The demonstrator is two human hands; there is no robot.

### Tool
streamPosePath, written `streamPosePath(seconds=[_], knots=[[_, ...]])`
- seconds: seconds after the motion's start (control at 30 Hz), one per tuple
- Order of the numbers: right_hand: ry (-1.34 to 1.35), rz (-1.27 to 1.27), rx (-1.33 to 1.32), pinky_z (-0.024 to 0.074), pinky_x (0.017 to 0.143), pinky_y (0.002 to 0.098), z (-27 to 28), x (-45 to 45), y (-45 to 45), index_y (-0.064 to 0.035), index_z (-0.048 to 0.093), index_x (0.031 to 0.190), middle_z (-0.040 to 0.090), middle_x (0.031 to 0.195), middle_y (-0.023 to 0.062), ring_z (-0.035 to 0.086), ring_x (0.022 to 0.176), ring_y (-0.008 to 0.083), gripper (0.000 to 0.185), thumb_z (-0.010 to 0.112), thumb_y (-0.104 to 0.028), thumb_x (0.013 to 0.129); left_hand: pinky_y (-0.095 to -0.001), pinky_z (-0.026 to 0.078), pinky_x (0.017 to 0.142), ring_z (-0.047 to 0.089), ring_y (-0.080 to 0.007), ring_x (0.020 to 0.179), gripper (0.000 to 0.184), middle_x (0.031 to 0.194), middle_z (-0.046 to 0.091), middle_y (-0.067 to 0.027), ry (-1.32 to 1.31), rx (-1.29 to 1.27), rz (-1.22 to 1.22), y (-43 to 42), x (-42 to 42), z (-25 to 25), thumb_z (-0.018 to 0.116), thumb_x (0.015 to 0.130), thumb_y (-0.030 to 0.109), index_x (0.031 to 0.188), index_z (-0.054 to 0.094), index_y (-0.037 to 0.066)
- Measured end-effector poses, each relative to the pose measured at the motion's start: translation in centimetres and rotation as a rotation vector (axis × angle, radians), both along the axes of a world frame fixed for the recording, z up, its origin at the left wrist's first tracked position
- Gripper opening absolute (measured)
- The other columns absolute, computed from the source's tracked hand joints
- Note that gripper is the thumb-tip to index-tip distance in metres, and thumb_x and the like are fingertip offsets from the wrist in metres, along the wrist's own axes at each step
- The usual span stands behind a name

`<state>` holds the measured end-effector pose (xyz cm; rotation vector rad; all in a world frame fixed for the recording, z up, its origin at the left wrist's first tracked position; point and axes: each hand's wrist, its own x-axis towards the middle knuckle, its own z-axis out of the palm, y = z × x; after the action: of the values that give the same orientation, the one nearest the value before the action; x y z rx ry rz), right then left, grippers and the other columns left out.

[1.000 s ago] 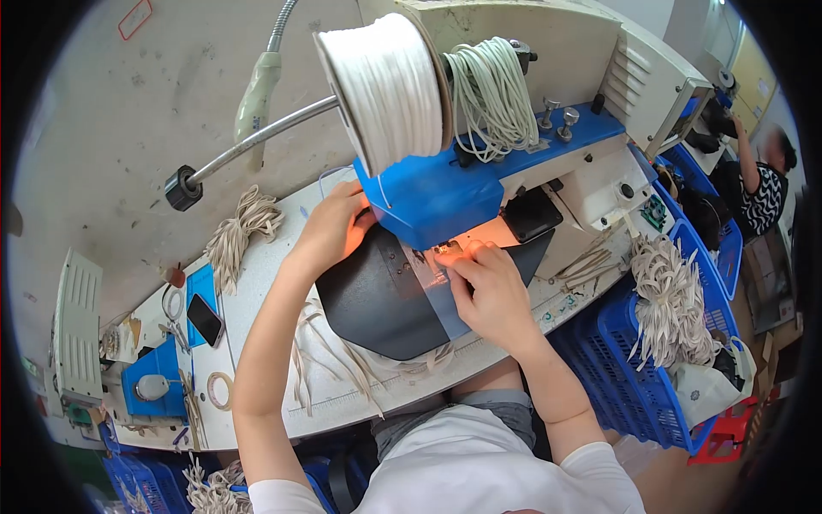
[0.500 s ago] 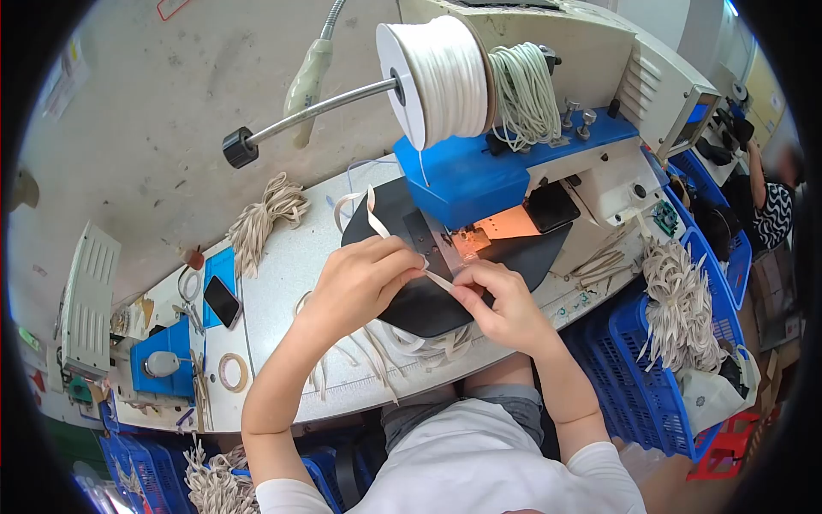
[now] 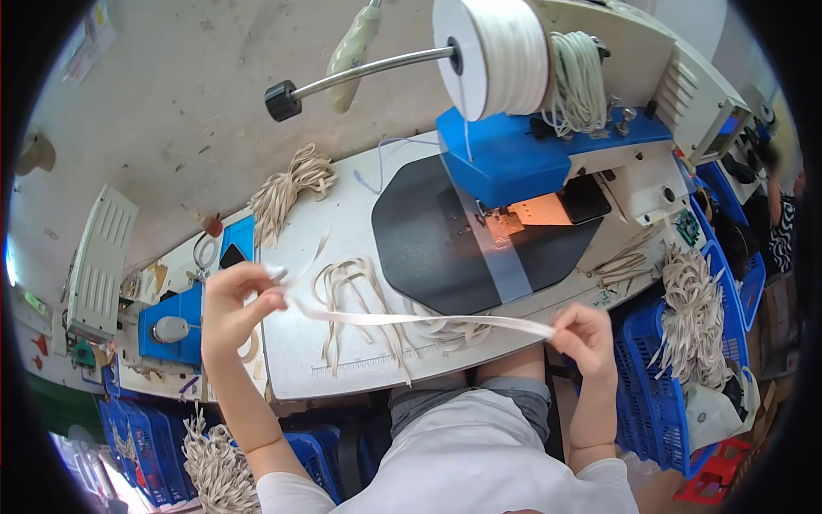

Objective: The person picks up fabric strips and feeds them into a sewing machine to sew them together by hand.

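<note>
A flat off-white strap [image 3: 402, 319] is stretched across the front of the table. Its right end is pinched in my right hand [image 3: 589, 338], which is closed near the table's front edge. Toward the left, the strap blurs close to my left hand [image 3: 235, 308]. The fingers of that hand are curled, and a small whitish thing [image 3: 276, 272] shows at the fingertips. Whether the left fingers also grip the strap is unclear. Beneath and behind the strap lie several loose straps [image 3: 355, 287] on the white table [image 3: 295, 364].
A sewing machine [image 3: 505, 163] with a black plate [image 3: 419, 231] stands behind my hands. Above it hangs a white cord spool [image 3: 505, 60]. A strap bundle [image 3: 291, 188] lies at the back left. Blue baskets [image 3: 655, 377] with more straps stand right; another person is beyond.
My hands have moved apart, left hand to the left and right hand to the right and down. The strap between them is now drawn out long. The camera view has shifted.
</note>
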<state>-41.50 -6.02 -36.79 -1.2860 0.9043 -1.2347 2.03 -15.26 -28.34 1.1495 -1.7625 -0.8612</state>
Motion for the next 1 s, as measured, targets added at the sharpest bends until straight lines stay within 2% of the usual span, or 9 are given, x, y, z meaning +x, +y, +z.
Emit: streamPosePath(seconds=[0.07, 0.17, 0.27, 0.33, 0.4, 0.53, 0.63, 0.77, 1.0], knots=[[-0.097, 0.199, 0.154, 0.0438, 0.065, 0.0209, -1.9, 0.4, 0.4, 0.0001, 0.065, 0.093, 0.062, 0.082, 0.0002, 0.054, 0.071, 0.0061, 0.005, 0.065, -0.005, 0.094, -0.0192, 0.039, 0.042, 0.058, -0.0121, 0.046, 0.026, 0.07, 0.067, -0.0069, 0.185, 0.077, -0.029, 1.9, 0.9, -0.6, 0.075, 0.089, 0.017, 0.103, 0.065, -0.002], [-0.015, 0.396, 0.371, 0.0449, 0.063, 0.0221, -4.9, 4.6, 0.2, 0.0007, 0.066, 0.098, 0.061, 0.08, -0.0008, 0.054, 0.071, 0.0053, 0.009, 0.064, -0.007, 0.097, -0.0189, 0.033, 0.038, 0.055, -0.0094, 0.044, 0.018, 0.069, 0.067, -0.0063, 0.263, 0.401, 0.221, 1.5, 0.1, -2.5, 0.068, 0.093, 0.014, 0.103, 0.063, 0.0], [0.048, 0.463, 0.454, 0.042, 0.058, 0.0226, -8.5, 8.8, 0.0, 0.0003, 0.067, 0.098, 0.059, 0.072, -0.0029, 0.051, 0.064, 0.0051, 0.011, 0.064, -0.011, 0.098, -0.0177, 0.028, 0.036, 0.052, -0.0062, 0.043, 0.019, 0.076, 0.07, -0.0094, 0.385, 0.621, 0.168, -1.3, 0.8, -8.0, 0.063, 0.096, 0.016, 0.108, 0.062, 0.002], [0.103, 0.443, 0.483, 0.0407, 0.057, 0.0222, -9.5, 10.9, 0.0, 0.0008, 0.067, 0.098, 0.057, 0.07, -0.0039, 0.049, 0.063, 0.0042, 0.014, 0.064, -0.013, 0.099, -0.0224, 0.038, 0.041, 0.056, -0.0097, 0.048, 0.023, 0.078, 0.071, -0.0105, 0.186, 0.644, 0.212, -3.4, 0.6, -11.5, 0.065, 0.095, 0.017, 0.109, 0.062, 0.0], [0.262, 0.416, 0.415, 0.0457, 0.058, 0.0275, -11.8, 12.2, 0.2, 0.0005, 0.068, 0.099, 0.061, 0.067, 0.0012, 0.057, 0.06, 0.011, 0.018, 0.065, -0.017, 0.097, -0.0288, 0.046, 0.051, 0.061, -0.0164, 0.058, 0.023, 0.083, 0.072, -0.0104, -0.123, 0.335, 0.256, -5.8, 1.4, -17.8, 0.067, 0.092, 0.017, 0.107, 0.064, 0.0], [0.734, 0.174, -0.07, 0.0533, 0.066, 0.0381, -9.6, 11.4, 1.0, -0.002, 0.07, 0.098, 0.069, 0.078, 0.0115, 0.068, 0.072, 0.0292, 0.017, 0.065, -0.017, 0.092, -0.0399, 0.052, 0.073, 0.065, -0.0296, 0.082, 0.021, 0.093, 0.07, -0.0105, -0.78, -0.547, 0.467, -5.5, -2.8, -17.2, 0.071, 0.086, 0.017, 0.1, 0.067, 0.001], [0.714, 0.015, -0.108, 0.0553, 0.072, 0.0423, -7.7, 10.1, 0.0, -0.0032, 0.071, 0.097, 0.07, 0.086, 0.014, 0.069, 0.081, 0.0347, 0.016, 0.065, -0.016, 0.09, -0.0409, 0.052, 0.076, 0.062, -0.0337, 0.089, 0.021, 0.098, 0.066, -0.0123, -0.483, -0.386, 0.151, -3.9, -6.8, -16.4, 0.075, 0.082, 0.018, 0.097, 0.069, 0.004], [0.784, -0.202, -0.311, 0.0549, 0.071, 0.0432, -8.0, 9.7, -1.9, -0.0038, 0.071, 0.093, 0.068, 0.087, 0.013, 0.068, 0.079, 0.0339, 0.011, 0.067, -0.011, 0.086, -0.042, 0.052, 0.074, 0.062, -0.034, 0.085, 0.026, 0.096, 0.066, -0.0139, -0.453, -0.368, -0.177, 1.0, -13.3, -16.0, 0.078, 0.075, 0.016, 0.096, 0.069, 0.004], [0.957, -0.323, -0.438, 0.0525, 0.067, 0.0463, -10.2, 10.1, -3.6, -0.0038, 0.069, 0.09, 0.064, 0.079, 0.0154, 0.064, 0.074, 0.0362, 0.012, 0.07, -0.008, 0.08, -0.0395, 0.051, 0.07, 0.063, -0.0326, 0.084, 0.027, 0.085, 0.067, -0.0113, -0.57, -0.464, -0.175, -0.1, -14.2, -17.9, 0.078, 0.071, 0.014, 0.095, 0.069, 0.004]])
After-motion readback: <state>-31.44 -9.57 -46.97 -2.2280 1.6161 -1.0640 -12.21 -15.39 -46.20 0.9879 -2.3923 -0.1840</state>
